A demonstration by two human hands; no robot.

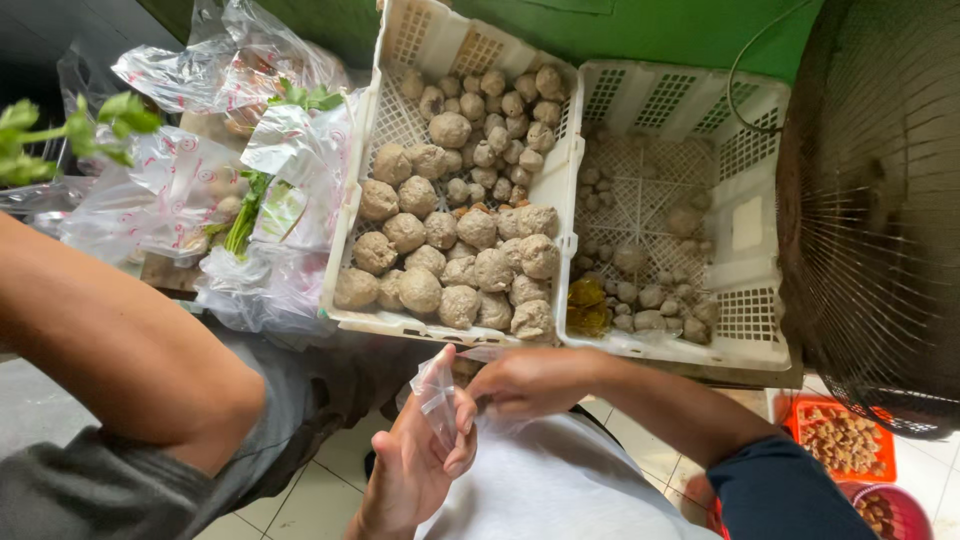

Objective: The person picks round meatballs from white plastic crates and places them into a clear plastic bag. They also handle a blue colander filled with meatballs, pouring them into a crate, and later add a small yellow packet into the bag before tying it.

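My left hand [410,465] and my right hand [530,380] meet just below the baskets, and both pinch a small clear plastic bag [437,392]. The bag looks empty and its mouth points up. Just beyond my hands stands a white perforated basket [352,215] full of greyish-brown meatballs [450,250], large ones near me and smaller ones at the far end. A second white basket [750,255] to its right holds a thin scatter of small balls [640,290]. My right forearm ends in a dark blue sleeve [775,490].
Clear plastic bags with green leafy stalks [250,170] lie left of the baskets. A bare limb with grey cloth [120,350] crosses the left foreground. A dark wire fan guard [880,200] fills the right. A red basket of brown pieces [845,440] sits on the tiled floor.
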